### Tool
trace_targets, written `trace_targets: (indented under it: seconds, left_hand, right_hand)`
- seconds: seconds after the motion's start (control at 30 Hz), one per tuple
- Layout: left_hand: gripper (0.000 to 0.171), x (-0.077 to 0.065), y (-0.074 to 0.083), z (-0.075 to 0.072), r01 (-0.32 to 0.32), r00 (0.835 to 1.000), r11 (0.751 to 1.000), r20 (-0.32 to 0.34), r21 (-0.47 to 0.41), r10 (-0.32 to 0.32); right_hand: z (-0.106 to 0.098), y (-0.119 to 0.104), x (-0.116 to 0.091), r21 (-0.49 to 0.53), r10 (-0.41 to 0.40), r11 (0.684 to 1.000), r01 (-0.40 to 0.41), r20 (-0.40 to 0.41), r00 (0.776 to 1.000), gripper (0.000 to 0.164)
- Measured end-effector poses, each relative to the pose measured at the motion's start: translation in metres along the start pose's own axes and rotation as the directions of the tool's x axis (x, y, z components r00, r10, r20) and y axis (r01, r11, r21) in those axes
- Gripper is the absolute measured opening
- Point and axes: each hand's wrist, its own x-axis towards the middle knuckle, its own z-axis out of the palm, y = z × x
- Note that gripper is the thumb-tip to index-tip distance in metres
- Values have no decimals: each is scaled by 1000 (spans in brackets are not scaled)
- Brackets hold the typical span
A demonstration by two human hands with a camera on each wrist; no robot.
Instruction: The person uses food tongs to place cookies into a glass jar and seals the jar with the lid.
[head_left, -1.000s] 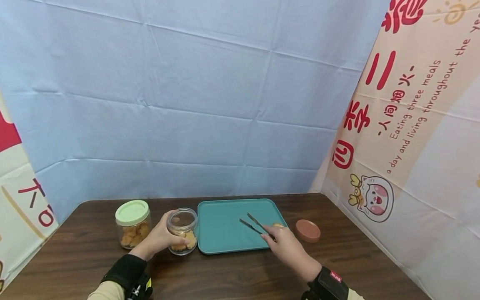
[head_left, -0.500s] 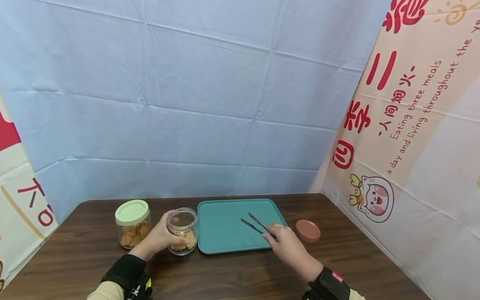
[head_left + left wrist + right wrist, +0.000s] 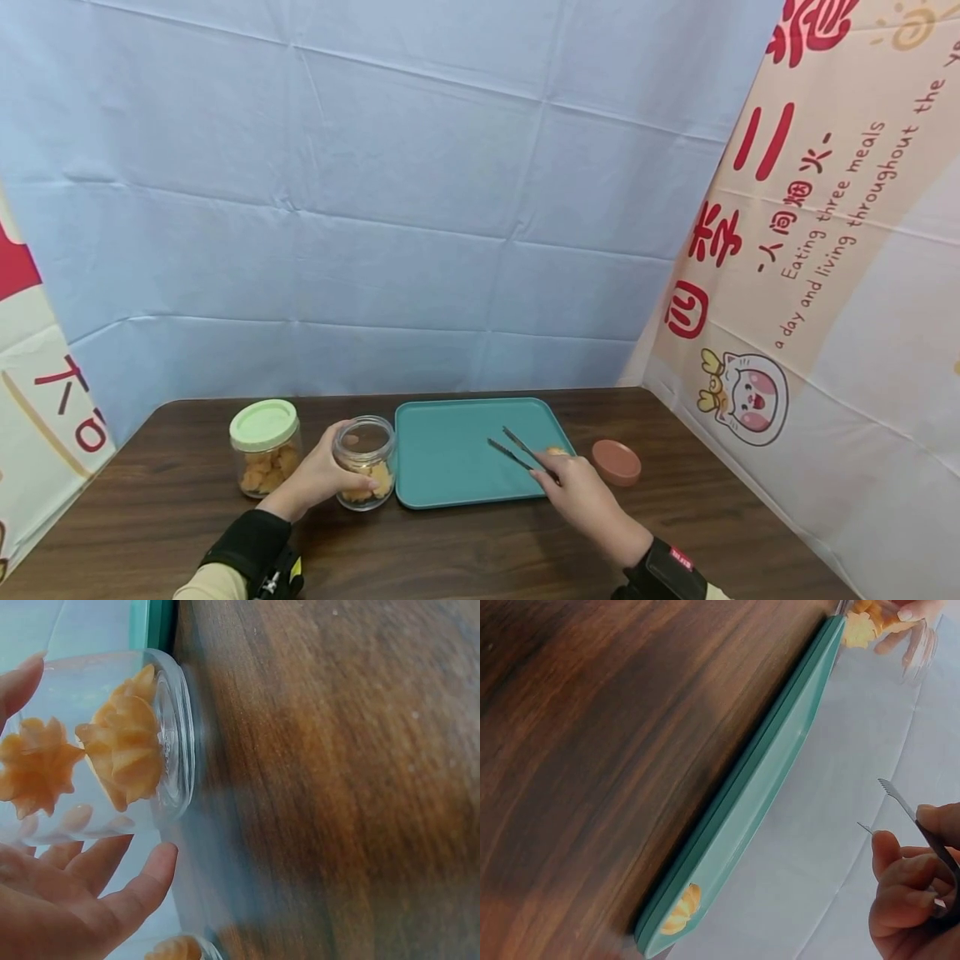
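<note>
My left hand (image 3: 324, 471) grips an open glass jar (image 3: 365, 462) that stands on the table just left of the teal tray (image 3: 457, 454). Several star-shaped cookies (image 3: 124, 742) lie inside it, seen through the glass in the left wrist view. In my right hand (image 3: 581, 498) is a pair of metal tongs (image 3: 525, 454), held over the tray's right half. The tips of the tongs stand apart with nothing between them. One cookie (image 3: 681, 909) rests at the tray's right end; in the head view my right hand partly hides it.
A second jar (image 3: 267, 450) with a pale green lid and cookies inside stands left of my left hand. A round pinkish-brown lid (image 3: 617, 462) lies right of the tray. Blue cloth (image 3: 360, 208) hangs behind the wooden table (image 3: 420, 550).
My right hand and the tongs have shifted slightly to the right over the tray. The left hand and the jar have stayed in place.
</note>
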Motion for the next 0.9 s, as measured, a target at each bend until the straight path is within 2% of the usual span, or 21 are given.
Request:
trace_targets:
  seconds: [0.43, 0.6, 0.9]
  left_hand:
    - [101, -1, 0, 1, -11, 1000, 1000, 6, -19, 11]
    - [103, -1, 2, 0, 7, 1000, 1000, 18, -13, -7]
    - [103, 0, 2, 0, 2, 1000, 1000, 5, -8, -2]
  right_hand:
    - [-1, 3, -4, 43, 44, 998, -44, 8, 999, 30]
    - [-2, 3, -4, 44, 58, 997, -57, -9, 998, 30]
    - [-4, 9, -7, 49, 22, 999, -23, 4, 1000, 31]
